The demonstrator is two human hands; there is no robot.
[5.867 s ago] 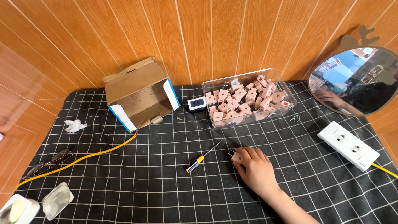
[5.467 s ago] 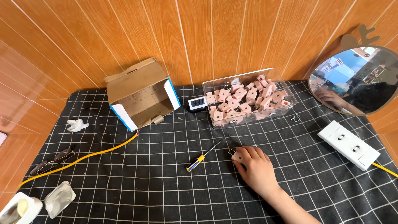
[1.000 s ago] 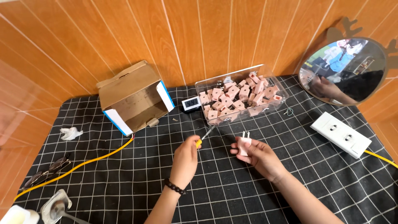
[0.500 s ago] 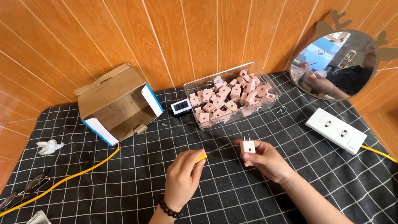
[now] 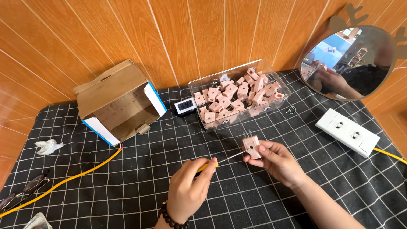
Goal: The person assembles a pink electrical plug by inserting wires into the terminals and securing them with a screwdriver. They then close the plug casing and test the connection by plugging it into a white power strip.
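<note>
Screw-driving step: pink plug block (image 5: 252, 146) is pinched in the right hand (image 5: 277, 161); screwdriver (image 5: 220, 160) is gripped in the closed left hand (image 5: 190, 188), its tip apparently at the block. Steady alignment is called for next.

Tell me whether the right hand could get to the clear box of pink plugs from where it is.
Probably yes. The right hand, holding a pink plug, sits just in front of the open-topped clear box, with only bare cloth between them.
</note>
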